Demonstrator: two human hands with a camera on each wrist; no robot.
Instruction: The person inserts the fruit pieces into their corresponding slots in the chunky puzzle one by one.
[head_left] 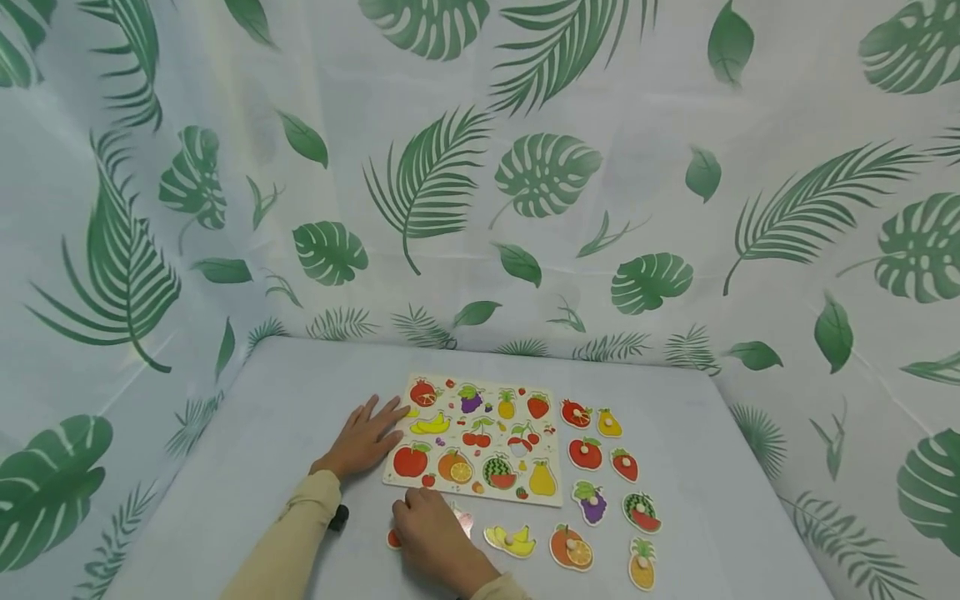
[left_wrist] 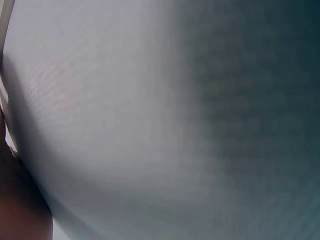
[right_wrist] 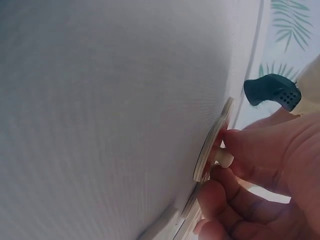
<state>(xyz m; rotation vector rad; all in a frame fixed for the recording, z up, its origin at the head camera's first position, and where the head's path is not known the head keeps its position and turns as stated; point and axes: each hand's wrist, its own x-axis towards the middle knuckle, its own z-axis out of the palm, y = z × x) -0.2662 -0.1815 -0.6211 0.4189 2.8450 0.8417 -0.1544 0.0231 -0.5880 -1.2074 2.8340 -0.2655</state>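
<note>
A fruit puzzle board (head_left: 480, 492) lies flat on the table. My left hand (head_left: 360, 442) rests at its left edge, fingers spread, fingertips touching the board. Just below the board, my right hand (head_left: 435, 533) bends over a red wooden puzzle piece (head_left: 393, 540). In the right wrist view, the thumb and fingers pinch about the pale knob (right_wrist: 224, 158) of that piece, which shows edge-on by the table surface. Its picture is mostly hidden. A pinkish piece (head_left: 463, 522) lies partly behind the right hand. The left wrist view shows mainly a blurred pale surface.
Right of the hand lie a banana piece (head_left: 512, 541) and an orange piece (head_left: 572, 548). Beside the board's right edge are several more knobbed pieces, among them grapes (head_left: 590, 502), watermelon (head_left: 642, 512) and pineapple (head_left: 642, 564). A leaf-patterned curtain (head_left: 450, 292) stands behind the table.
</note>
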